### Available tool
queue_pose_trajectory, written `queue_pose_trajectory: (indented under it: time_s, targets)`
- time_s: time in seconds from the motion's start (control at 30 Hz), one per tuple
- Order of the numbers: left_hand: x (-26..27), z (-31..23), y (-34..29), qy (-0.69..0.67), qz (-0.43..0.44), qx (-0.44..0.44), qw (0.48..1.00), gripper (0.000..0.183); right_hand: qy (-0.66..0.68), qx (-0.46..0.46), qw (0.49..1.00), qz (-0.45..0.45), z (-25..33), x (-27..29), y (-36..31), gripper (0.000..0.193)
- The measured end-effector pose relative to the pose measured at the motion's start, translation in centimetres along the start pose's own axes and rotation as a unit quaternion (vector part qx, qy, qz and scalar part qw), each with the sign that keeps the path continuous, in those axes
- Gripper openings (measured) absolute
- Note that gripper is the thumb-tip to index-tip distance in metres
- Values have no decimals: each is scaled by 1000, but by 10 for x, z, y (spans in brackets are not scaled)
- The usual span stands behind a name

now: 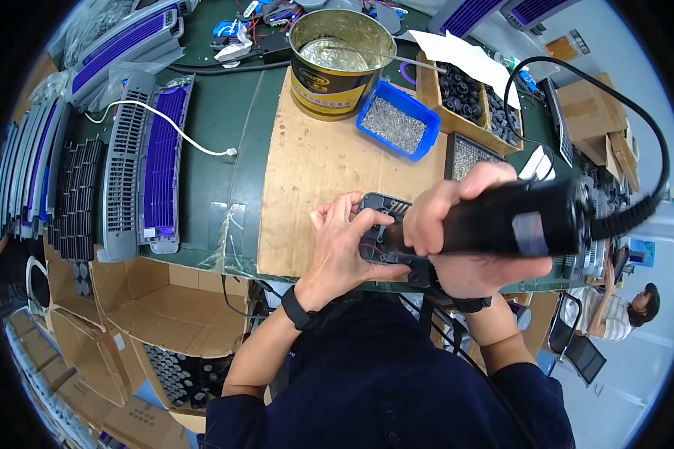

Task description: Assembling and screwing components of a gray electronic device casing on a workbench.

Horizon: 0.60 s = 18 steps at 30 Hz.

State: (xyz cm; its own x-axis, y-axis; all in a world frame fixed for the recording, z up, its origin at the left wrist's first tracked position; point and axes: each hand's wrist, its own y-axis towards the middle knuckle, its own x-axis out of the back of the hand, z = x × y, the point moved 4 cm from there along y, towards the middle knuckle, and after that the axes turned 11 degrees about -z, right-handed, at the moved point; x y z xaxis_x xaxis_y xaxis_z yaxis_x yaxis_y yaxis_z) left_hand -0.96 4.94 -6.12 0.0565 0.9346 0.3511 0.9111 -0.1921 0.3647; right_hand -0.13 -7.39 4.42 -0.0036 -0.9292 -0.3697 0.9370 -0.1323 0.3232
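My left hand is closed on a dark grey plastic housing, with its fingers on the far side and the thumb along the near edge. A bit of red wire shows inside the housing. My right hand wraps round a thick black electric screwdriver, whose cable leaves its back end. The screwdriver's front end points left into the housing; its tip is hidden by my fingers. The housing is over the near edge of a cardboard sheet. Beyond it stands a blue tray of small screws.
An open metal tin with a thin rod across it stands at the back. A divided wooden box holds black parts. Purple-and-grey slotted housings and a white cable lie left. Open cartons stand below. Another person sits far right.
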Motion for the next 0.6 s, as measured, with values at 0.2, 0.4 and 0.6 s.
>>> queue_pose_trajectory:
  time_s: [0.2, 0.4, 0.6]
  targets:
    - [1, 0, 2, 6, -6, -10, 1000, 68, -149, -43, 988, -7, 12, 3, -4, 93]
    - [-1, 2, 3, 8, -8, -10, 1000, 68, -108, -37, 993, 21, 2, 1, 4, 94]
    - [-1, 1, 1, 0, -7, -7, 1000, 67, -61, -34, 996, 56, 1, 6, 3, 95]
